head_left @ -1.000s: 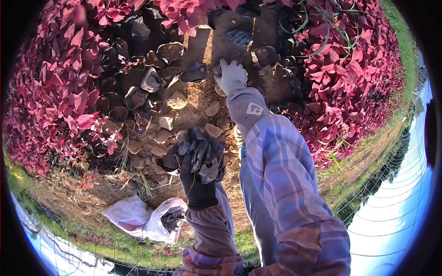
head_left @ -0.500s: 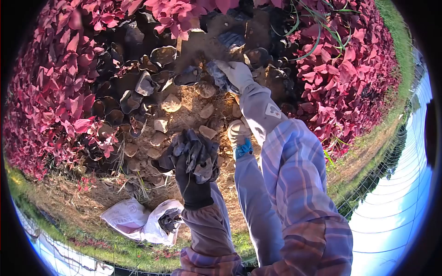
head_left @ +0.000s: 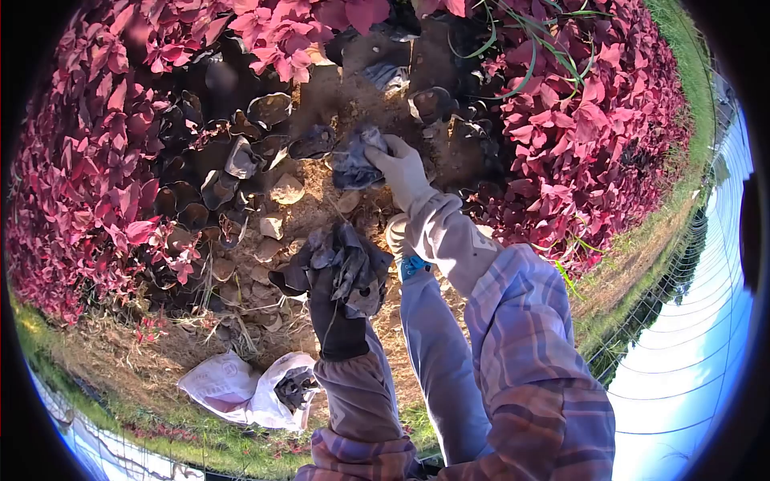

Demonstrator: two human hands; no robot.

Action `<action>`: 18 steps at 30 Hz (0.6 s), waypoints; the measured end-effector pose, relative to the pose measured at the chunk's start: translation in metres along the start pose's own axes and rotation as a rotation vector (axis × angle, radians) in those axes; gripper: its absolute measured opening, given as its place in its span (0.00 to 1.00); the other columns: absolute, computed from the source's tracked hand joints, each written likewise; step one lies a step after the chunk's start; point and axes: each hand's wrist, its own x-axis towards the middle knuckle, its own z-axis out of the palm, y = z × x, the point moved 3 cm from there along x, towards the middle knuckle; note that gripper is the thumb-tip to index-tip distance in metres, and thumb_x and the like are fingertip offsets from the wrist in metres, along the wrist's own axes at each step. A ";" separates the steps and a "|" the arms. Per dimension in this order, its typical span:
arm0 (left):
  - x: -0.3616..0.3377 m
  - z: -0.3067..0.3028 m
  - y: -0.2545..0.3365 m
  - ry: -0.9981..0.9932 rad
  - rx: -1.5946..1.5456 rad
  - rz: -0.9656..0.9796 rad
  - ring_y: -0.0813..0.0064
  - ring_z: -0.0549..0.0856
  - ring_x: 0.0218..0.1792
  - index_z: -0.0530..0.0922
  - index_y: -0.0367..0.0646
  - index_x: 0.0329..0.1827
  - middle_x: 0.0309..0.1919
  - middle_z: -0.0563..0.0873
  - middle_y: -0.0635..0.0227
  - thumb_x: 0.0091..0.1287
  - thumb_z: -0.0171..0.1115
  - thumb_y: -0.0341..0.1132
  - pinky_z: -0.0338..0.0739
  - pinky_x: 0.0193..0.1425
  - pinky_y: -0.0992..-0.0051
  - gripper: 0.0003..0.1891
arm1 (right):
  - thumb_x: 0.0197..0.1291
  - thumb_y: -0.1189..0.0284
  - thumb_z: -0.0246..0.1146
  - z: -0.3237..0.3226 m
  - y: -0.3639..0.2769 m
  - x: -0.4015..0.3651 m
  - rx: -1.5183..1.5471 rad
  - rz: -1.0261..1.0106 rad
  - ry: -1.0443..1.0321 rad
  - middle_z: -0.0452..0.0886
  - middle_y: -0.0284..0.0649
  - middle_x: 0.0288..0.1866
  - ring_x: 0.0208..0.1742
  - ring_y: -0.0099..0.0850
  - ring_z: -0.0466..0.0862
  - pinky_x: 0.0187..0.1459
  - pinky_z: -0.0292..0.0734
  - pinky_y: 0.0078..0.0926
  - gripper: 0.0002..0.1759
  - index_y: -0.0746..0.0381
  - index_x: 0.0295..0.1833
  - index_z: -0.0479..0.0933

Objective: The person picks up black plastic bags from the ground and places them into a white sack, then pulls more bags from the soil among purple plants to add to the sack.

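My right hand [head_left: 403,170], in a light glove, pinches a crumpled black plastic nursery bag [head_left: 355,167] over the bare soil. In a dark glove, my left hand [head_left: 335,321] is closed around a bunch of crumpled black plastic nursery bags [head_left: 346,260], which hides most of its fingers. Beyond the hands, soil-filled black nursery bags [head_left: 269,111] stand in the bed, and another loose piece of black plastic [head_left: 387,76] lies among them.
Red-leaved plants [head_left: 88,160] crowd both sides and the far edge. Clods of dry soil [head_left: 286,189] lie before me. My shoe [head_left: 397,236] is beside my right forearm. A white sack [head_left: 277,401] with black plastic inside rests on the grass. A wire fence [head_left: 658,321] runs along the right.
My right hand has drawn the black bag left and slightly towards me, and the bag now hangs more spread out. My left hand keeps its bunch almost in place.
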 end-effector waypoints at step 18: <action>0.016 -0.012 -0.014 -0.044 0.015 -0.094 0.60 0.82 0.48 0.71 0.41 0.60 0.51 0.80 0.59 0.70 0.49 0.36 0.78 0.52 0.56 0.17 | 0.61 0.57 0.58 -0.077 -0.020 0.163 -1.348 -0.528 0.523 0.81 0.47 0.45 0.45 0.51 0.81 0.46 0.77 0.47 0.15 0.53 0.47 0.78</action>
